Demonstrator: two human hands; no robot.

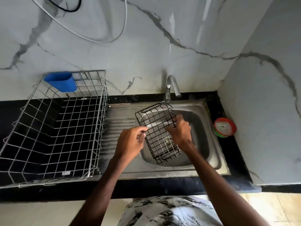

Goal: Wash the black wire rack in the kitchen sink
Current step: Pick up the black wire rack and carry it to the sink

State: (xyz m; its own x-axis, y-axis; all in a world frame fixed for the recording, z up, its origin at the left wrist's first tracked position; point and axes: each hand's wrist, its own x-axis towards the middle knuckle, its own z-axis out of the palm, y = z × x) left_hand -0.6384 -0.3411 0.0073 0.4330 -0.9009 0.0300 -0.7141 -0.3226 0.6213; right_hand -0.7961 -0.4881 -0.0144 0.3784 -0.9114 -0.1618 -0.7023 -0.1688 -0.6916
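A small black wire rack hangs tilted over the steel sink basin, its lower end near the drain. My left hand pinches the rack's left edge with thumb and fingers. On the right edge my right hand grips the wires, fingers curled round them. The tap stands just behind the rack's top end; no water stream shows.
A large silver wire dish basket sits on the black counter to the left, with a blue plastic cup holder hooked on its back rim. A round red-and-green tub stands right of the sink. A marble-patterned wall rises behind.
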